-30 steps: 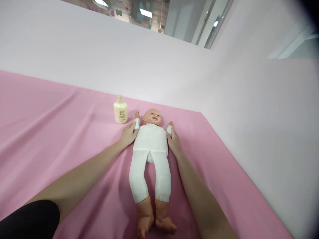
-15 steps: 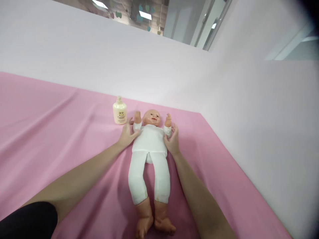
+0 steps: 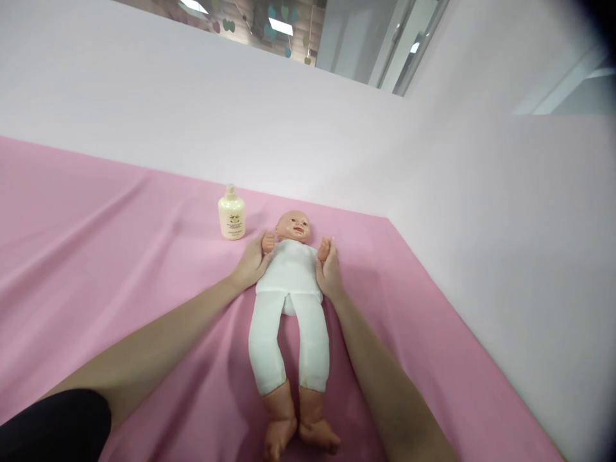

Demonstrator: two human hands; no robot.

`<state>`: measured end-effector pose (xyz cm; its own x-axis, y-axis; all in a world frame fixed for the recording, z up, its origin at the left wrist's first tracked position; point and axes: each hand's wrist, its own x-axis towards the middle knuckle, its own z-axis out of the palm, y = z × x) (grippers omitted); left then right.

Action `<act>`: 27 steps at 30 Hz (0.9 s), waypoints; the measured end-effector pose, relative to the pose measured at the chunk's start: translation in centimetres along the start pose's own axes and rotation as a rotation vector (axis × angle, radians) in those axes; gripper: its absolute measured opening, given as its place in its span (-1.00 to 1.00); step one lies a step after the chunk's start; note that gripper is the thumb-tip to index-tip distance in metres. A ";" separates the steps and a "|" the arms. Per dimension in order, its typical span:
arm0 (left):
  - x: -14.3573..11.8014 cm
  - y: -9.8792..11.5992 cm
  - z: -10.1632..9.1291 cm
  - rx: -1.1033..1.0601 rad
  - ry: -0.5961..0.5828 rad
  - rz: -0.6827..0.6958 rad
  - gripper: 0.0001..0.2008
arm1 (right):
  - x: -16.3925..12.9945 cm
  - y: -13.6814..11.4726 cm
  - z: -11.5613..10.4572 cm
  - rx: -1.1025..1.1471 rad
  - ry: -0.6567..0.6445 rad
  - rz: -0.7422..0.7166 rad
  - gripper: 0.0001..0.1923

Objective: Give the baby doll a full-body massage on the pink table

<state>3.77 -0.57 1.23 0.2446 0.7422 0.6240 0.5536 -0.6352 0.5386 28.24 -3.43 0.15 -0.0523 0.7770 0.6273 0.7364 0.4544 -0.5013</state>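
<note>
A baby doll [image 3: 290, 282] in a white suit lies on its back on the pink sheet [image 3: 120, 256], head away from me and bare feet towards me. My left hand [image 3: 251, 263] grips the doll's arm on the left side, with the small doll hand poking out above my fingers. My right hand [image 3: 329, 273] grips the doll's other arm the same way. Both doll arms are drawn in close to its chest.
A cream lotion bottle [image 3: 231, 213] stands upright on the sheet just left of the doll's head. White walls close in behind and along the right edge of the sheet. Wide pink surface stretches to the left.
The doll's arms lay spread out to the sides; my hands have closed on them and brought them up and in beside its chest.
</note>
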 end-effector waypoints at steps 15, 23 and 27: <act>0.1 -1.3 -0.1 0.258 -0.155 -0.243 -0.46 | 0.2 3.3 1.0 -0.014 -0.079 0.246 -0.33; 0.5 -0.9 -0.6 0.287 -0.215 -0.380 -0.45 | 0.3 3.8 0.7 0.017 -0.086 0.309 -0.36; 0.5 -1.1 -0.5 0.240 -0.205 -0.375 -0.44 | 0.2 3.4 0.2 0.036 -0.089 0.335 -0.38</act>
<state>2.93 0.38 1.22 0.1320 0.9524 0.2747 0.7953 -0.2672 0.5441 30.60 -1.59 -1.57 0.1281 0.9198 0.3710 0.6983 0.1820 -0.6923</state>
